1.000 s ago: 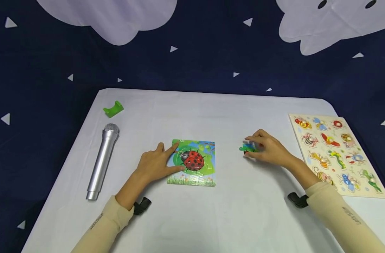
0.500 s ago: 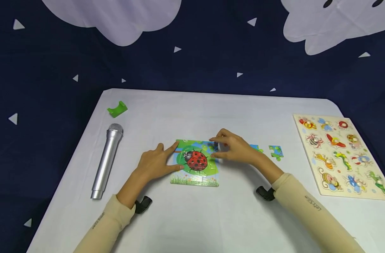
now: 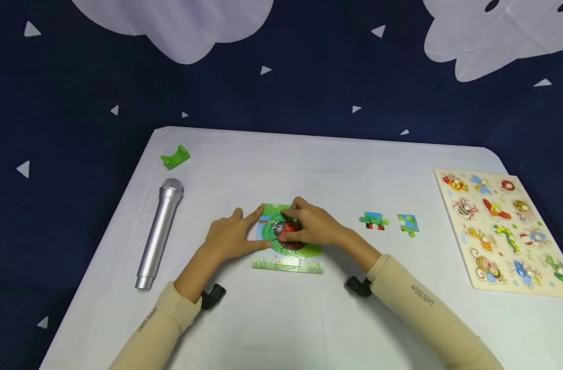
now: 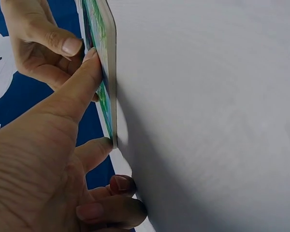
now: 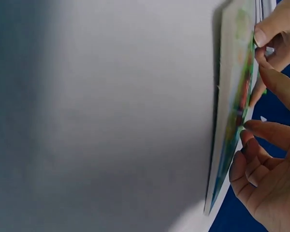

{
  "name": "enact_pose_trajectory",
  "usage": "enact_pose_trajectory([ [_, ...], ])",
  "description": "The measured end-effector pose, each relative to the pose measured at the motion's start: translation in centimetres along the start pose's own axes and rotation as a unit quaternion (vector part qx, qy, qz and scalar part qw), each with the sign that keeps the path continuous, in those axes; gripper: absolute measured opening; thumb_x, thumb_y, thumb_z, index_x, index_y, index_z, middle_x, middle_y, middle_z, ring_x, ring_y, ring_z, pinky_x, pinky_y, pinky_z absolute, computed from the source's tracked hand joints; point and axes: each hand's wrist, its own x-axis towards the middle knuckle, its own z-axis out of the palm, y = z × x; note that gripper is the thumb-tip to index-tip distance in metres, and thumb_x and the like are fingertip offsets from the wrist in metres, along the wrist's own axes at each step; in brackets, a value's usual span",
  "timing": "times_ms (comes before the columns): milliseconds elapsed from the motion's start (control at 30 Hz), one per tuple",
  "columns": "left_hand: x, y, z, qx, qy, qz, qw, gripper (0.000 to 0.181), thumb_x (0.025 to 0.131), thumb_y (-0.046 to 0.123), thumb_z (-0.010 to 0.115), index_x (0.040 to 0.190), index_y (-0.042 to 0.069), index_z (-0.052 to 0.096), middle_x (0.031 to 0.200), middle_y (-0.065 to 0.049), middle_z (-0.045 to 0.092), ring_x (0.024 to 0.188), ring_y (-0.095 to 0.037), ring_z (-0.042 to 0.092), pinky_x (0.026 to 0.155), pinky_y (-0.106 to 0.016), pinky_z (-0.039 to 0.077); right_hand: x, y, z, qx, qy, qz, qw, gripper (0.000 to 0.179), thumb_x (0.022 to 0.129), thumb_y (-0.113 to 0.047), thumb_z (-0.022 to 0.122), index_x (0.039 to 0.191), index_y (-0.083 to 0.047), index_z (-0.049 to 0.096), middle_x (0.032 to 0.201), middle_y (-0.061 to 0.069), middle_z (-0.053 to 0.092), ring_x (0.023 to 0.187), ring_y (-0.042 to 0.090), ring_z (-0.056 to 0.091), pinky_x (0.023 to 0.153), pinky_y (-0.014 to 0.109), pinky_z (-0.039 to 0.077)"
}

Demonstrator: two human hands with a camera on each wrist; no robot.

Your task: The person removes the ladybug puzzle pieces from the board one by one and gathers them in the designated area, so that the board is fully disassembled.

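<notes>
Head view: a square ladybug puzzle (image 3: 268, 261) lies flat in the middle of the frame, on a white table (image 3: 244, 164). It has a red bug with black spots, green leaves and grass along the bottom edge.

The left hand (image 3: 228, 237) comes from the lower left. Its thumb and pointing finger are spread wide and touch the left side of the puzzle, with no piece between them. The left wrist view shows its thumb on the puzzle's face and other fingers bent underneath.

The right hand (image 3: 317, 224) reaches over the puzzle's upper right part. Its thumb and pointing finger are held apart, with the tips at the red bug, and no piece can be seen between them. The right wrist view shows those tips at the puzzle's face and the other fingers curled in.

To the right of the puzzle are two loose bits: a piece with some red and black (image 3: 375, 220), and a blue and green piece (image 3: 409, 224) just past it. A board of bug pictures (image 3: 500, 210) lies at the far right. At the left is a silver microphone (image 3: 158, 231), with a green curved thing (image 3: 176, 158) above it. A dark blue cloth (image 3: 309, 87) fills the top.
</notes>
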Motion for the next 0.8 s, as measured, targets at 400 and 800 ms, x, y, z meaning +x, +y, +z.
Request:
enact_pose_trajectory([
  [400,-0.1,0.3,0.1,0.007,0.008,0.000,0.9999,0.095,0.079,0.073,0.065,0.155,0.026,0.035,0.102,-0.017,0.057,0.052,-0.019,0.044,0.047,-0.031,0.036,-0.3,0.0,0.7,-0.019,0.021,-0.009,0.9996,0.072,0.086,-0.039,0.077,0.136,0.008,0.055,0.108,0.009,0.052,0.080,0.012,0.049,0.069,0.024,0.045],
  [800,-0.2,0.4,0.1,0.017,0.014,-0.007,0.9997,0.096,0.078,0.074,0.064,0.155,0.026,0.034,0.105,-0.019,0.059,0.051,-0.019,0.045,0.046,-0.030,0.037,0.6,-0.3,1.2,-0.034,0.060,-0.005,0.9976,0.063,0.084,-0.035,0.080,0.127,0.007,0.063,0.108,0.011,0.053,0.085,0.017,0.058,0.069,0.027,0.053],
])
